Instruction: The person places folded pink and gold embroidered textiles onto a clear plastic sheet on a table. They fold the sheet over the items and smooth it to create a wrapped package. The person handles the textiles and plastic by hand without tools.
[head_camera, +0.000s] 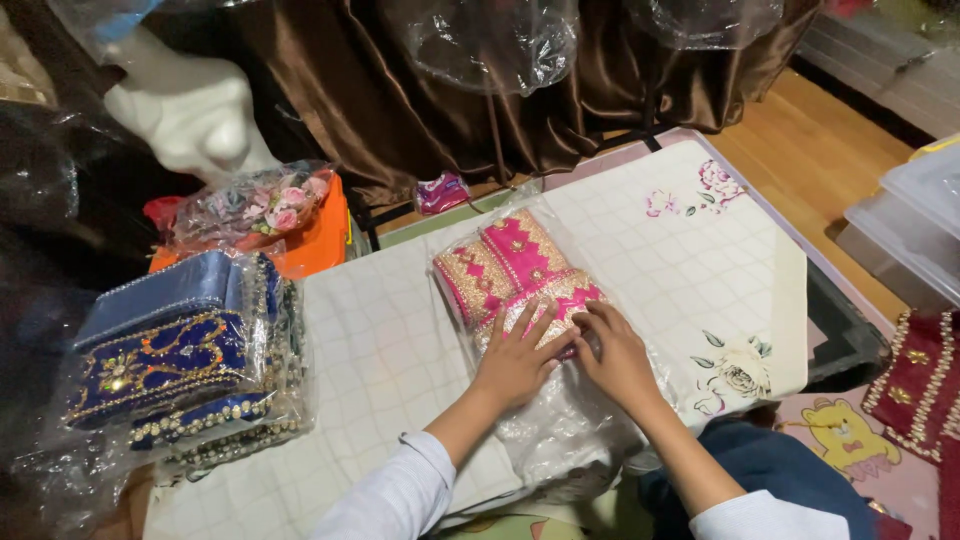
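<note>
A pink and gold embroidered cloth piece (505, 263) lies inside a clear plastic bag (560, 420) on the white tablecloth (380, 340). My left hand (518, 358) rests flat on the near end of the piece, fingers spread. Beside it, my right hand (617, 355) presses the same end, its fingertips touching the cloth through the plastic. The two hands almost touch each other. The open end of the bag trails toward me, under my forearms.
A blue and gold ornamented box (170, 355) wrapped in plastic stands at the left. Behind it are an orange box with pink flowers (275, 215) and a white mannequin form (190, 105). A brown curtain (480, 100) hangs behind. Dark red embroidered cloth (920, 385) lies at right.
</note>
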